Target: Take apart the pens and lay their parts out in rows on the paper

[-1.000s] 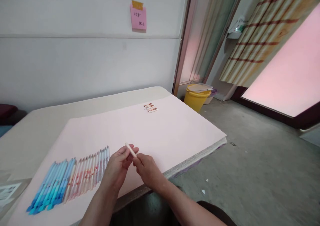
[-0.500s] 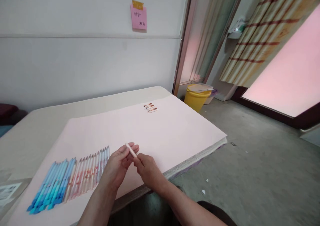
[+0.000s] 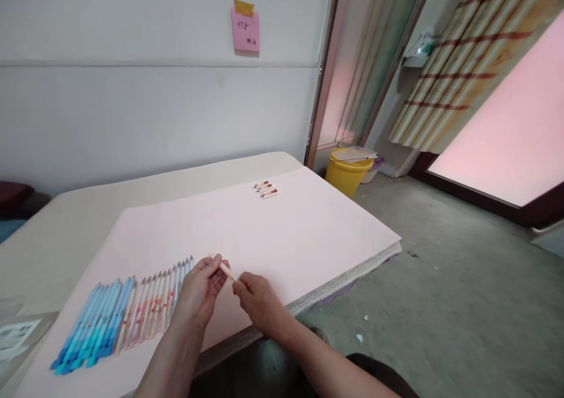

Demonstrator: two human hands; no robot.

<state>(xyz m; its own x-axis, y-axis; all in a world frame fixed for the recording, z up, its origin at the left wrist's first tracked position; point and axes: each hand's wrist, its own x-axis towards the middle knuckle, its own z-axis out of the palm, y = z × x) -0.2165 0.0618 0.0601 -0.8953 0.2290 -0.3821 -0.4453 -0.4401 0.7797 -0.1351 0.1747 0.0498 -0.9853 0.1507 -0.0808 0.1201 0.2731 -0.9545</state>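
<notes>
A slim, pale pen (image 3: 227,270) is held between my two hands, above the pink sheet (image 3: 308,233). My left hand (image 3: 199,289) pinches its upper part between thumb and fingers. Around its lower end, the fingers of my right hand (image 3: 261,299) are closed. To the left of my left hand lies a row of pens side by side: blue ones (image 3: 93,324) at the outer end, then pink and whitish ones (image 3: 152,304). Farther back on the sheet are several small pen parts (image 3: 267,190) with brown ends and dark tips.
The sheet covers a table (image 3: 88,201) pushed against a white wall (image 3: 154,116) bearing a pink note (image 3: 245,31). A clear plastic packet (image 3: 20,336) lies at the left edge. A yellow bucket (image 3: 346,178) stands on the floor beyond the right side.
The pen has shifted slightly left and down. My left hand has moved left, its thumb now pressing across the pen. My right hand has stayed on the lower end.
</notes>
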